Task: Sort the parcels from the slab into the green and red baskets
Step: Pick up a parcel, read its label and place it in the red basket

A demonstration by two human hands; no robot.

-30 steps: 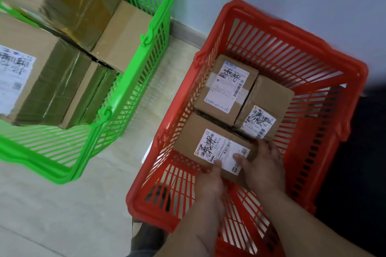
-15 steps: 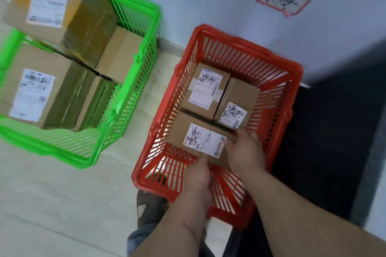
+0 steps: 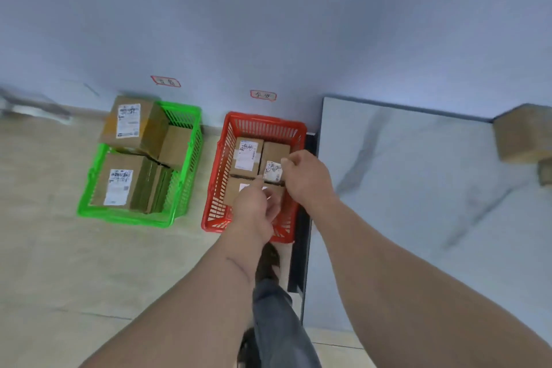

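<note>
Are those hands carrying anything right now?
Nothing: the left hand and right hand are loosely curled and empty above the red basket, with the parcels lying inside.

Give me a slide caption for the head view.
Both empty hands, left and right, above three parcels in the red basket.

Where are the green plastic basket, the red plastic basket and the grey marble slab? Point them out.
green plastic basket [image 3: 125, 219], head view, on its near rim.
red plastic basket [image 3: 214, 188], head view, on its left slatted wall.
grey marble slab [image 3: 418, 203], head view, on its bare top.
</note>
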